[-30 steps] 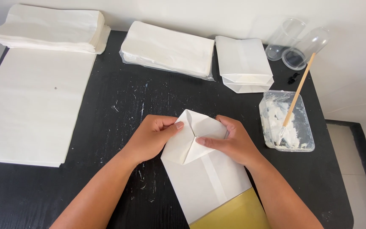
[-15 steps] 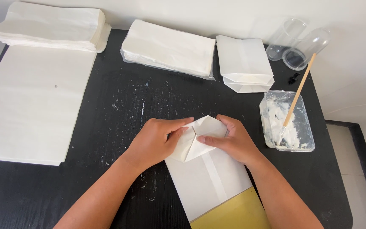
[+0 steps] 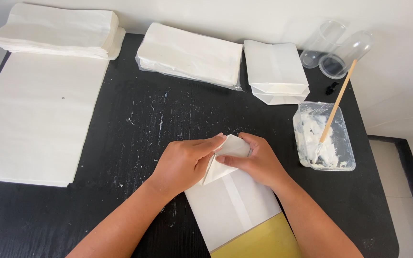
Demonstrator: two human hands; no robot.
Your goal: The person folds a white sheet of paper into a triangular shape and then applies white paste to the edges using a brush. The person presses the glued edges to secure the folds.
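A white paper bag (image 3: 230, 205) lies flat on the black table (image 3: 135, 129) near the front edge, over a yellow sheet (image 3: 259, 241). Its far end is folded up into a flap (image 3: 229, 149). My left hand (image 3: 185, 160) presses on the left side of that fold, fingers flat and together. From the right, my right hand (image 3: 259, 160) pinches and presses the fold. The two hands nearly meet over the flap and hide most of it.
Large white sheets (image 3: 34, 114) lie at the left, with a stack of folded paper (image 3: 58, 28) behind. Two more stacks of white bags (image 3: 190, 55) (image 3: 276, 71) sit at the back. A clear tub of white paste (image 3: 323, 136) with a wooden stick (image 3: 338, 102) and two clear cups (image 3: 335, 48) stand right.
The open diamond-shaped fold at the bag's far end has been pressed down and closed in. Both hands have moved closer together over it.
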